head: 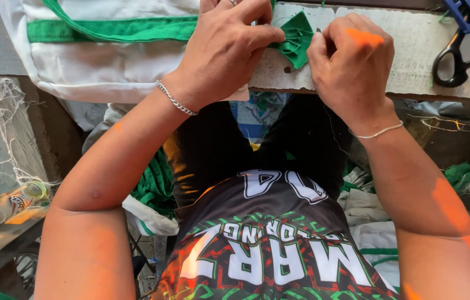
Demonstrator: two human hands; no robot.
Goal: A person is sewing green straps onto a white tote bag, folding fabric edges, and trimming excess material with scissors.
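Both forearms reach forward from the body to the worn white table edge (413, 50), wrists bent down, a thin chain bracelet on each.

Left hand (226, 47): knuckles up, fingers curled, thumb and fingertips pinching the left side of the green fabric piece (297, 39). Grip closed on the cloth.

Right hand (351, 55): fist-like, fingers tucked under, thumb and forefinger nipping the right edge of the same green fabric piece. Something thin and dark shows at the fingertips; cannot tell what it is.

Green fabric piece: small, folded to a rough triangle, frayed at its lower edge, lying on the table edge between the two hands.

Left of the green fabric piece: white cloth bag (101, 55) with green band and green strap, draped over the table edge, under the left hand.

Far right of the green fabric piece: black-handled scissors (454, 61) on the table, a blue-handled tool just above them.

Well below and left of the piece: clear plastic bottle (10, 203) lying on its side, its label small and blurred.

Loose green strapping (154, 186) heaped beside the lap.
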